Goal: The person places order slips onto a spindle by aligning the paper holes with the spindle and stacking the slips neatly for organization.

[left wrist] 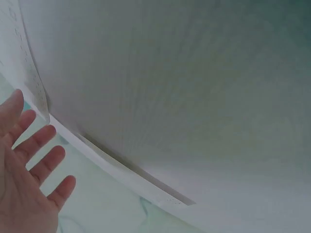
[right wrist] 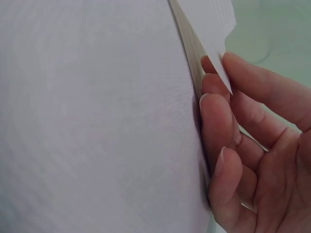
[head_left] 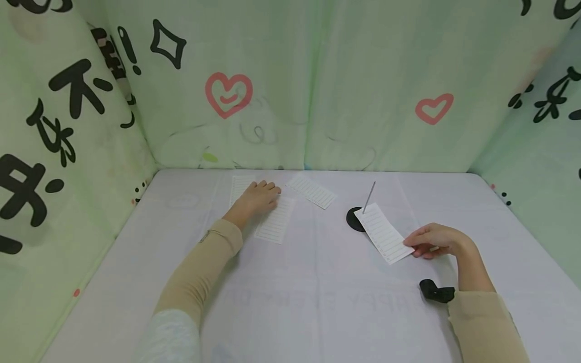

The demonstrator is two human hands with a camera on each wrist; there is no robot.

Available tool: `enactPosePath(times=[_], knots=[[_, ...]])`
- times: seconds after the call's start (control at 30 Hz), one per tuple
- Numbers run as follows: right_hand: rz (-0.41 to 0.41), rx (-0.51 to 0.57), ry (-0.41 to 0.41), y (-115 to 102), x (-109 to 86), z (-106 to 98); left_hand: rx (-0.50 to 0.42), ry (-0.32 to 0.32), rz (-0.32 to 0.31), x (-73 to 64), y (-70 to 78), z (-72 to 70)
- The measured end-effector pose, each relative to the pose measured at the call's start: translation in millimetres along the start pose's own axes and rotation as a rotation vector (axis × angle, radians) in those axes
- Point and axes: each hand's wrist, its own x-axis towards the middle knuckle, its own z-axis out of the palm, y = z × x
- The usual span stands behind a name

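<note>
My right hand (head_left: 436, 241) pinches the lower right corner of a lined paper slip (head_left: 386, 234) between thumb and fingers. The slip's upper left end lies against a thin metal bill spike (head_left: 369, 195) on a round black base (head_left: 355, 220); whether the spike pierces it I cannot tell. In the right wrist view, the slip (right wrist: 209, 34) rises at the fingertips of the hand (right wrist: 262, 141). On the left, my left hand (head_left: 257, 200) is over loose slips, its fingers relaxed and apart. One printed slip (head_left: 274, 222) lies beside it; the left wrist view shows the hand (left wrist: 29, 179) near a paper edge (left wrist: 36, 82).
Another slip (head_left: 240, 186) lies behind the left hand, and one more slip (head_left: 312, 190) lies to its right. A small black object (head_left: 437, 291) is by the right sleeve cuff. The white table (head_left: 317, 312) is enclosed by pale green curtains (head_left: 363, 101) at the back and sides.
</note>
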Motion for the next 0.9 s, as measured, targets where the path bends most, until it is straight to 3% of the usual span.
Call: enactPosePath(times=[0.17,0.43,0.9], knots=[[0.001,0.002,0.005,-0.7,0.3,0.1,0.023,-0.052,-0.040,0.9,-3.1,2.3],[-0.001,-0.003,0.013,1.0,1.2,0.2,0.057,-0.083,-0.056,4.1,-2.7,7.6],[-0.002,0.002,0.015,0.5,-0.1,0.7,0.087,-0.030,-0.018,2.5,-0.3,9.6]])
